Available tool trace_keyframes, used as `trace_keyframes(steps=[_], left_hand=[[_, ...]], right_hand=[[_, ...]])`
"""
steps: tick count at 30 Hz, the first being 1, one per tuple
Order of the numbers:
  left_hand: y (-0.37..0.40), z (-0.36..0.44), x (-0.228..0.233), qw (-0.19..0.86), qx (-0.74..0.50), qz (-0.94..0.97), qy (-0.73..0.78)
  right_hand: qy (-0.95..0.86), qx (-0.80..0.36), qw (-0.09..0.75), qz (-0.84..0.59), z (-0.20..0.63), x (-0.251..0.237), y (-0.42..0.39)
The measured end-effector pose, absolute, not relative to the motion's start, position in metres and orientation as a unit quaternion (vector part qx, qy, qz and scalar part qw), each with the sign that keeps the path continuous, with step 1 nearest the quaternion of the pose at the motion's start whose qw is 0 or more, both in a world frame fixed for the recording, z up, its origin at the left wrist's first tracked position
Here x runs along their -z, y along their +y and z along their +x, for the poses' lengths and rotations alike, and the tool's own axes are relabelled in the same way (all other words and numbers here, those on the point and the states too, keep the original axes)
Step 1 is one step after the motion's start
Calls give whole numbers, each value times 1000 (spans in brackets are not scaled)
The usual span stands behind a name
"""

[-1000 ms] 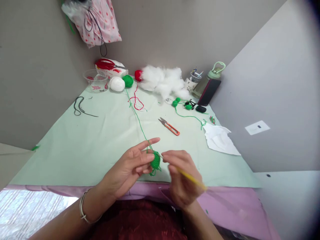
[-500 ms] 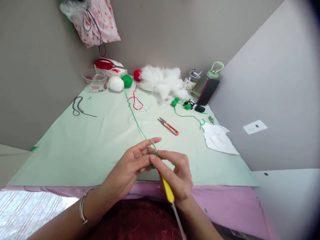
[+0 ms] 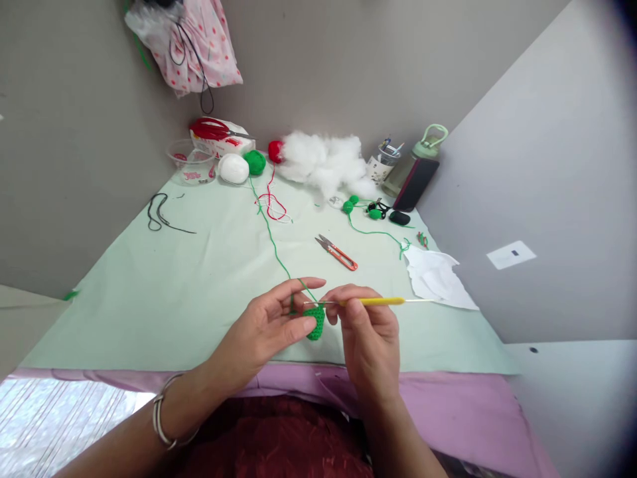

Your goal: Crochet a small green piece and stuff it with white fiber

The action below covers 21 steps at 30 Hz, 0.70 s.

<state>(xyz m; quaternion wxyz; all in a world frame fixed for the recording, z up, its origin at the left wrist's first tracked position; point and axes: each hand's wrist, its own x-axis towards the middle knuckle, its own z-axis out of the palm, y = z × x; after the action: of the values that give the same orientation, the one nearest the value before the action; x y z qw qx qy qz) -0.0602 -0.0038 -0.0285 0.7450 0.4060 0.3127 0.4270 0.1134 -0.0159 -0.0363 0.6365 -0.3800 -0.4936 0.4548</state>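
Right now the left hand [image 3: 263,328] pinches a small green crochet piece [image 3: 315,322] between thumb and fingers, low over the near edge of the pale green mat [image 3: 149,292], index finger stretched out with the green yarn strand [image 3: 273,239] running over it. The right hand [image 3: 365,325] has its fingers closed on a yellow-handled crochet hook [image 3: 371,301], held level, its tip at the top of the piece.

Risks, as I judge them: the working loop sits on a thin tip, so a small twist of the hook could drop it and loosen stitches. The strand leads far back to the green yarn ball [image 3: 255,161] and passes close to the red yarn tangle [image 3: 271,206]; a pull could drag that tangle or roll the ball toward the white yarn ball [image 3: 233,168]. Tension rides on one extended finger, so the strand slipping off means slack, uneven stitches. The orange thread snips [image 3: 337,252] lie near the strand's path and could catch it. The stuffing pile [image 3: 323,162] is well apart, no concern.
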Motion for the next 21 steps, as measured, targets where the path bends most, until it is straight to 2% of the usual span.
trace_keyframes(steps=[4,10,13,17,19,21], left_hand=[[-3,-62,25,743,-432,398,319],[-3,-62,25,701,-441,430,358],[-6,-60,26,655,-457,459,390],[-10,-53,27,576,-504,474,436],[-10,-51,27,610,-509,440,418],[-8,-52,28,702,-478,373,373]], right_hand=[[-475,-483,632,-377,116,32,-12],[-561,-422,605,-375,121,27,-16],[-656,-316,566,-386,124,27,-22],[-792,-80,486,-360,123,35,-26],[-809,12,464,-360,121,42,-27],[-794,24,482,-370,120,45,-27]])
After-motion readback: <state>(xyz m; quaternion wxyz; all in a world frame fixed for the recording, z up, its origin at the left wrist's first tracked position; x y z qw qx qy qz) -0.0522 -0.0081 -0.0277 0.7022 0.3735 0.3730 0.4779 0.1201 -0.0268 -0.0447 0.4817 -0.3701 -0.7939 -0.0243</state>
